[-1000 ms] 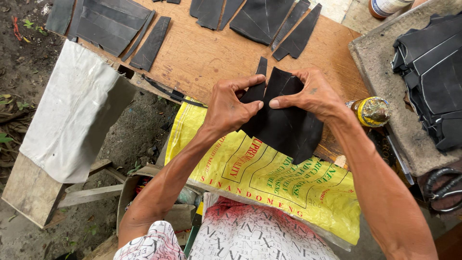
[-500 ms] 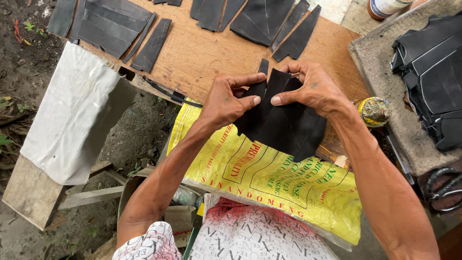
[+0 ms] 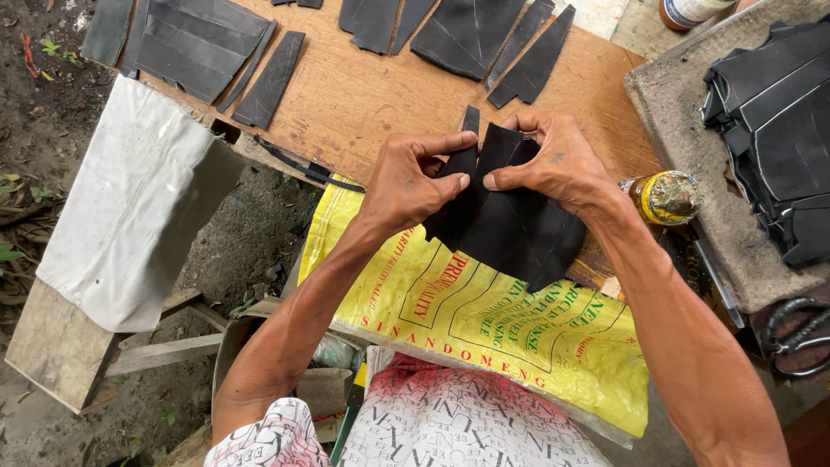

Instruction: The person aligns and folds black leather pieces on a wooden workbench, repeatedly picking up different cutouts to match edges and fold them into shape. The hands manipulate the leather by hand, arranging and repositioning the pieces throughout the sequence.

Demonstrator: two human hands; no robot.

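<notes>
Fingers of both hands are pinched on the top edge of a black rubber piece (image 3: 514,225), thumb tips nearly meeting at the middle of that edge. The left hand (image 3: 413,177) has its thumb (image 3: 450,184) pressed flat on the near face and its index finger stretched along the top, while the right hand (image 3: 553,164) curls its fingers over the far side with its thumb (image 3: 506,179) on the near face; neither hand is spread, both are closed on the sheet. From the fingers the piece hangs toward the person, fanning wider as it goes down, its long axis running from the pinch away to the lower right, where its bottom corner lies over the yellow printed sack (image 3: 484,337) spread below the wrists. A narrow strip of the same black stuff pokes up just beyond the left fingertips. The two hands are equally near, one on each half of the edge. Just past the right wrist stands a small yellow-capped bottle (image 3: 666,197); beyond the knuckles, on the wooden board (image 3: 363,104), lie more cut black pieces (image 3: 471,35), well apart. A stack of black sheets (image 3: 774,130) sits on the grey slab farther right.
</notes>
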